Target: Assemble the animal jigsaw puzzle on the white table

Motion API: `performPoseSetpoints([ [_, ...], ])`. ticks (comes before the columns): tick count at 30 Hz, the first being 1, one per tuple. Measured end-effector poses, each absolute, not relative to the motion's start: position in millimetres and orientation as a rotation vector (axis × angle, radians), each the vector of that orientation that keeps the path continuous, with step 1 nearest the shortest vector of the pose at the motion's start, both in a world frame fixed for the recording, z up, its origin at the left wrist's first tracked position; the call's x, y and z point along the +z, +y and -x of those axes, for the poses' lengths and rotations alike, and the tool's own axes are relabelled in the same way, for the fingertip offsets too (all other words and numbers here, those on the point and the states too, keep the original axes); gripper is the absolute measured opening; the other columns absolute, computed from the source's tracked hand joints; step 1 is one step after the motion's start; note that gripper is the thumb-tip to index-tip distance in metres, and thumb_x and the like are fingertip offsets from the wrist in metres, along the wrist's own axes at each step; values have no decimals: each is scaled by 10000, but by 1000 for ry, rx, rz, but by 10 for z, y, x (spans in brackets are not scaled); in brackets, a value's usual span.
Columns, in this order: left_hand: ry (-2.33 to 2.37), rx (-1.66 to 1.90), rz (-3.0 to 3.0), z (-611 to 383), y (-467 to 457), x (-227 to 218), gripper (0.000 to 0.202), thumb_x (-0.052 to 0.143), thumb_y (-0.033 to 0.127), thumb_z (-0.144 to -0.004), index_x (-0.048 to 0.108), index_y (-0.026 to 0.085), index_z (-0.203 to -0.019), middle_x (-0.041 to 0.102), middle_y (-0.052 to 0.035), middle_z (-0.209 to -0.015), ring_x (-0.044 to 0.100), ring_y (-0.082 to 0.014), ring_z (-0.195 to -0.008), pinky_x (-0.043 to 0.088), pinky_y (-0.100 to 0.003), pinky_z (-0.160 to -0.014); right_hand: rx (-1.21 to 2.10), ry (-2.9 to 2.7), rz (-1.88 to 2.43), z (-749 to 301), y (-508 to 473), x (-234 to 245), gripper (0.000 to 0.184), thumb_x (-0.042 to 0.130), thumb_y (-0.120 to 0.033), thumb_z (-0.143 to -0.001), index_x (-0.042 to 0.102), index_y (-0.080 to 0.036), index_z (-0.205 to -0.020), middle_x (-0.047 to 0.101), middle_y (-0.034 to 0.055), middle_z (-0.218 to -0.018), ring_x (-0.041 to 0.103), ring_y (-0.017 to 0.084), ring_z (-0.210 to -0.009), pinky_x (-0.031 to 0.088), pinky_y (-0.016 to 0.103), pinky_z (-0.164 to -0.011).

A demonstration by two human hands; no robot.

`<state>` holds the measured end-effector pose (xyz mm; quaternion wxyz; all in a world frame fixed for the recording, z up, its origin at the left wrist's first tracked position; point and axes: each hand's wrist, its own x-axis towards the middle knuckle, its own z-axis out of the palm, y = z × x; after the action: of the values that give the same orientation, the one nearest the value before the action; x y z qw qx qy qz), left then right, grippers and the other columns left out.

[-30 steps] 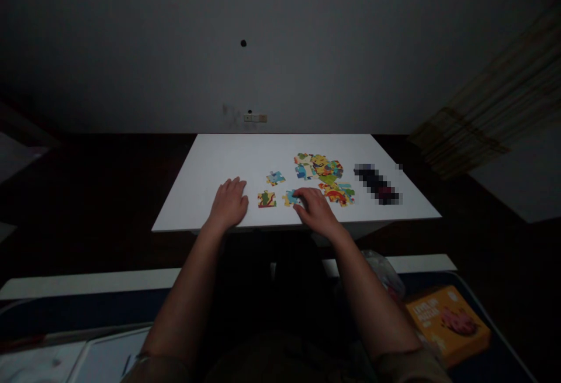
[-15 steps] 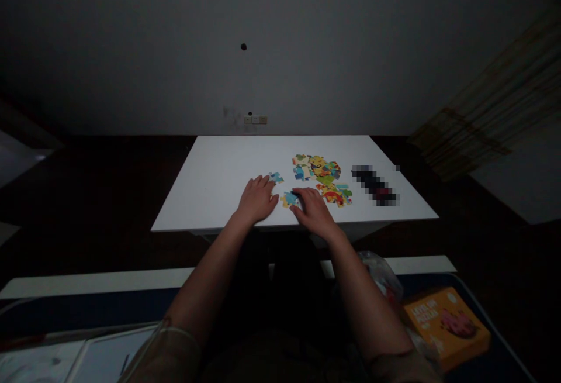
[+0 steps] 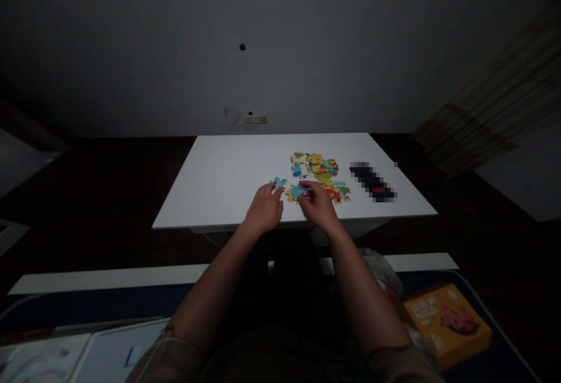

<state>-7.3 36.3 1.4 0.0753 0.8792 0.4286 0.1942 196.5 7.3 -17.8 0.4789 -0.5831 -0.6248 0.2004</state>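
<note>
Both of my hands are at the near edge of the white table (image 3: 219,178), among cardboard jigsaw pieces. My left hand (image 3: 265,207) is closed, thumb and fingers at the near side of a light-blue puzzle piece (image 3: 279,182). Just to the right, my right hand (image 3: 319,204) pinches the right side of a blue and yellow puzzle piece (image 3: 295,192). The two pieces lie close together, with a narrow gap visible. Beyond my right hand rests a colourful cluster of puzzle pieces (image 3: 322,166). Several red and yellow pieces (image 3: 342,191) sit beside that hand, partly covered by it.
A pixelated dark object (image 3: 372,182) lies at the table's right. Near my right forearm are a clear plastic bag (image 3: 381,269) and an orange puzzle box (image 3: 447,324). White flat items (image 3: 118,348) lie at the lower left. A wall (image 3: 307,49) stands behind the table.
My left hand has shifted right, its flat fingers now curling in at the light-blue piece, which moved slightly right and nearer. My right hand and its piece have moved a little right.
</note>
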Motion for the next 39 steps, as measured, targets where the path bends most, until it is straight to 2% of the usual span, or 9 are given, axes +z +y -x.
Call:
performPoseSetpoints([
  [4, 1261, 693, -2530, 211, 373, -50, 495, 439, 167, -966, 487, 126, -1457, 457, -181, -1504, 415, -288, -1417, 347, -446, -1211, 479, -1465, 1494, -1998, 89, -193, 352, 599, -241, -834, 665, -221, -1179, 666, 88, -1053, 642, 208, -780, 596, 394, -768],
  [7, 1349, 726, -2477, 457, 512, -77, 484, 438, 144, -950, 503, 149, -1430, 489, -171, -1475, 432, -296, -1401, 364, -478, -1200, 487, -1455, 1526, -1997, 92, -190, 349, 591, -250, -835, 671, -210, -1172, 683, 75, -947, 641, 218, -748, 588, 391, -753],
  [13, 1381, 796, -2478, 713, 680, 24, 430, 480, 180, -953, 546, 167, -1377, 563, -162, -1394, 469, -315, -1358, 345, -525, -1201, 574, -1392, 1510, -1865, 142, -133, 307, 611, -244, -811, 670, -211, -1111, 708, 80, -987, 652, 204, -732, 582, 370, -735],
  [20, 1130, 947, -2225, 419, 510, 28, 494, 577, 301, -957, 500, 209, -1436, 591, -118, -1418, 564, -274, -1287, 446, -460, -1120, 749, -1547, 1375, -1436, 314, 44, 270, 624, -255, -837, 650, -213, -1103, 728, 53, -1022, 673, 167, -758, 562, 310, -740],
  [23, 1197, 945, -2070, 460, 572, 28, 433, 553, 263, -953, 560, 206, -1382, 695, -84, -1211, 662, -235, -1059, 535, -392, -963, 570, -1638, 1473, -1510, 481, 124, 233, 582, -302, -905, 669, -216, -1104, 730, 69, -1008, 678, 208, -872, 543, 349, -840],
  [25, 1239, 939, -2038, 538, 640, 50, 394, 553, 252, -945, 613, 206, -1332, 715, -68, -1096, 667, -223, -945, 546, -359, -875, 303, -1610, 1676, -1651, 610, 157, 252, 538, -315, -938, 674, -187, -1106, 716, 124, -1057, 656, 263, -990, 504, 403, -934],
  [30, 1269, 975, -2017, 652, 891, 106, 379, 545, 230, -929, 658, 192, -1289, 707, -56, -985, 646, -206, -845, 526, -318, -790, -70, -1605, 2146, -1917, 828, 131, 449, 598, -438, -911, 636, -87, -1190, 613, 268, -1246, 523, 408, -1217, 386, 516, -1056],
  [34, 1283, 979, -1960, 630, 1272, 114, 381, 567, 205, -887, 684, 180, -1248, 702, -57, -949, 641, -191, -823, 517, -300, -766, -37, -1643, 2218, -1957, 885, 78, 408, 628, -413, -891, 636, -112, -1167, 610, 250, -1242, 518, 398, -1218, 385, 492, -1040],
  [39, 1276, 792, -2025, 611, 1858, 124, 393, 578, 197, -833, 714, 154, -1199, 718, -70, -942, 647, -194, -842, 514, -308, -775, -69, -1709, 2069, -2022, 956, 46, 258, 669, -335, -861, 650, -171, -1059, 673, 192, -1051, 596, 356, -1057, 448, 492, -953],
])
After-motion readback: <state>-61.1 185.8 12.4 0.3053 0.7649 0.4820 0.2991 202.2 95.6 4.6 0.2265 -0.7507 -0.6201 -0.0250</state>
